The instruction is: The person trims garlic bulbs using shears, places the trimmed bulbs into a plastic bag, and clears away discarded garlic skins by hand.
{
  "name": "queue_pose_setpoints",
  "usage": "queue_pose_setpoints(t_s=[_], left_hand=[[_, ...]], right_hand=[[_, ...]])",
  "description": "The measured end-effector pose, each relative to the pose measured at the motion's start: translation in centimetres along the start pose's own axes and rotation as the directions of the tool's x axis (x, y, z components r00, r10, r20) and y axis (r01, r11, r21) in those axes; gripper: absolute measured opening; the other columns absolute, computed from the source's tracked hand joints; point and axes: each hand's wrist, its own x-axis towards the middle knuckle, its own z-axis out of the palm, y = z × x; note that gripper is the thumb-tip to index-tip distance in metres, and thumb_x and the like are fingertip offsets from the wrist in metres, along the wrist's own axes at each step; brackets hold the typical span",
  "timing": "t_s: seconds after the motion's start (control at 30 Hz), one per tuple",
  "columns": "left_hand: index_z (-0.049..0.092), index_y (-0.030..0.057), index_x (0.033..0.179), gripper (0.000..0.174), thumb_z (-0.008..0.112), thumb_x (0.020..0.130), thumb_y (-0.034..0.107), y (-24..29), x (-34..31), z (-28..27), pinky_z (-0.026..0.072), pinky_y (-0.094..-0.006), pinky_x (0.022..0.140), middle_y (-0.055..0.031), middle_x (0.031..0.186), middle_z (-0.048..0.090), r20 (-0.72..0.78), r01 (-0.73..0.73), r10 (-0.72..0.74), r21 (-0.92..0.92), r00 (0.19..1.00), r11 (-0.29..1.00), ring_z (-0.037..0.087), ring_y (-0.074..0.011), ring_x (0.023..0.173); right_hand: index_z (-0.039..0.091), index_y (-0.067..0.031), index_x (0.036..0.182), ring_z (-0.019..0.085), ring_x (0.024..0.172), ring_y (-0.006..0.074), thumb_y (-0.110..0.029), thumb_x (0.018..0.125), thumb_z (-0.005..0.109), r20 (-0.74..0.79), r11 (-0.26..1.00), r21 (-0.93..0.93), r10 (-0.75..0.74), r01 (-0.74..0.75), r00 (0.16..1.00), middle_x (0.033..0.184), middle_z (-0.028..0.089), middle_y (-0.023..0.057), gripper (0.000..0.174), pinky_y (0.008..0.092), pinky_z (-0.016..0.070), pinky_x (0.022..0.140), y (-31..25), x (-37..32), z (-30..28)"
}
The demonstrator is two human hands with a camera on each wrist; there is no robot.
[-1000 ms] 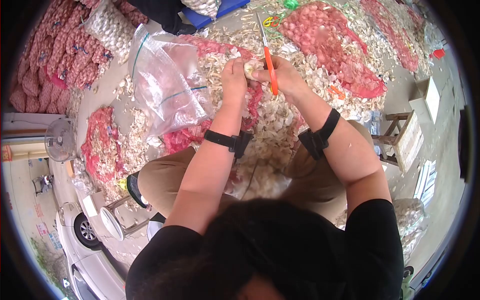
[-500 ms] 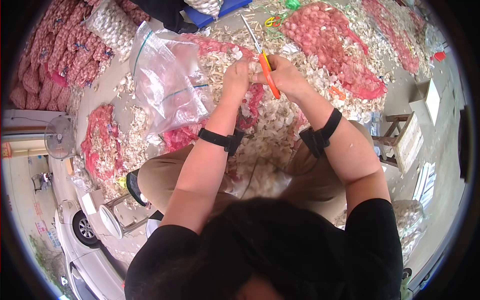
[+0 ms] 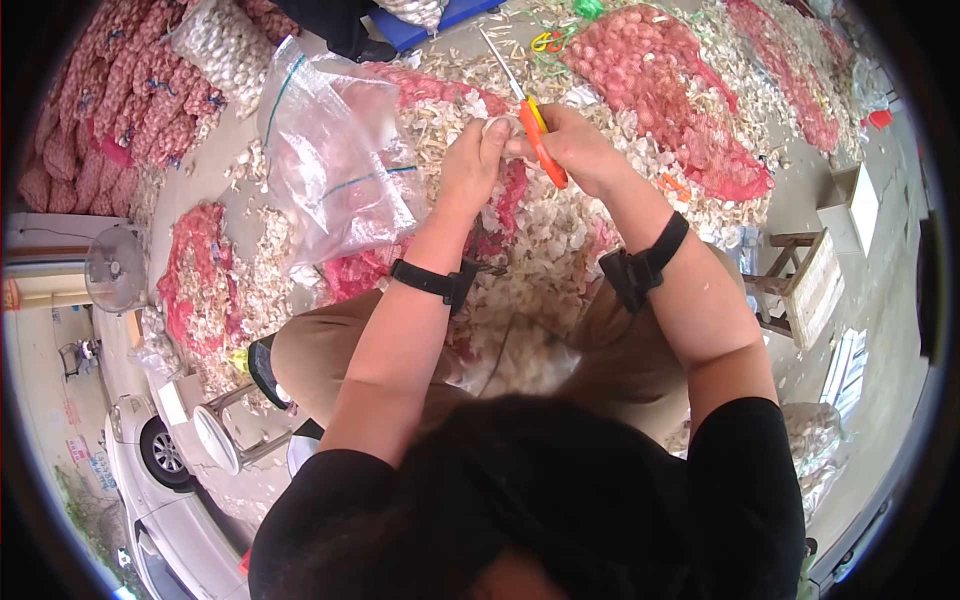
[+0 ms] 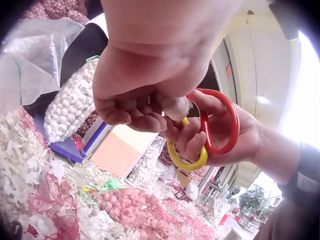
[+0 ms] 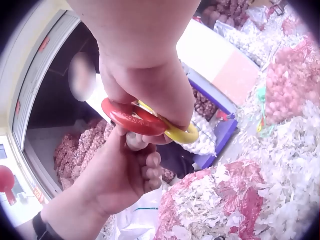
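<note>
Left hand (image 3: 470,168): fingers curled round a pale garlic bulb (image 5: 135,141), mostly hidden in the grip.
Right hand (image 3: 588,155): grasping the scissors (image 3: 545,150) by their red and yellow handles, just beside the left hand.
Blades: pointing far and slightly left, past the bulb.
Garlic bulb: between the two hands, above the heap of peelings (image 3: 540,235).
Clear plastic bag (image 3: 345,130): left of the hands, lying creased.
Red net sack (image 3: 650,90): far right, full of bulbs.
Wooden stool (image 3: 808,290): right, near the knee.
</note>
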Motion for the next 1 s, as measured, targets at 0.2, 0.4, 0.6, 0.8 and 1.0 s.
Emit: queue_pose_setpoints(t_s=[0.2,0.4,0.6,0.8,1.0], left_hand=[[0.06,-0.0006,0.085,0.049,0.039,0.093,0.043,2.7,-0.4,-1.0,0.0453,-0.0397,0.065,-0.0183,0.071,0.06,0.008,-0.063,0.063,0.005,0.998,0.998,0.059,-0.0318,0.069],[0.059,-0.0004,0.096,0.043,0.04,0.093,0.038,1.9,-0.1,-0.5,0.0453,-0.0275,0.059,-0.0068,0.079,0.063,0.15,0.273,-0.231,-0.61,0.961,0.744,0.059,-0.0129,0.07],[0.057,-0.0003,0.1,0.053,0.04,0.092,0.049,0.7,-0.5,-0.8,0.0468,-0.0318,0.062,-0.0103,0.083,0.063,0.147,0.229,-0.181,-0.456,0.972,0.86,0.06,-0.0166,0.07],[0.058,-0.0013,0.101,0.058,0.039,0.091,0.053,1.8,-1.2,-1.1,0.0482,-0.0313,0.061,-0.0135,0.08,0.062,0.139,0.071,-0.056,-0.107,0.989,0.992,0.062,-0.0184,0.069],[0.061,0.0005,0.101,0.053,0.037,0.092,0.047,2.3,-1.0,-1.2,0.0478,-0.0289,0.061,-0.008,0.083,0.062,0.219,0.096,-0.036,-0.273,0.975,0.957,0.059,-0.0149,0.071]], right_hand=[[0.055,0.0021,0.105,0.056,0.074,0.0109,-0.026,0.075,0.075,0.092,0.992,-0.116,0.051,-0.041,0.994,0.091,0.059,0.0053,0.045,0.0237,0.0479,0.066,-1.4,-0.5,-0.1],[0.052,0.0039,0.109,0.06,0.075,0.0143,-0.017,0.075,0.075,0.123,0.977,0.201,-0.099,0.073,0.987,0.09,0.06,0.0078,0.046,0.0266,0.0515,0.066,-0.1,0.0,1.0],[0.048,0.0054,0.116,0.061,0.079,0.0169,-0.017,0.078,0.071,-0.055,0.949,0.315,0.047,-0.027,0.997,0.091,0.06,0.0082,0.05,0.0287,0.0525,0.069,-0.5,-0.8,1.7],[0.054,0.0046,0.108,0.058,0.07,0.0121,-0.023,0.077,0.073,0.051,0.999,0.048,0.024,-0.026,0.998,0.084,0.06,0.0069,0.046,0.0241,0.0478,0.058,-0.1,0.3,-0.3],[0.057,0.0029,0.097,0.054,0.056,0.01,-0.023,0.075,0.075,0.083,0.997,0.043,0.055,-0.059,0.995,0.074,0.058,0.0045,0.039,0.0225,0.0442,0.049,-1.0,-0.2,0.0]])
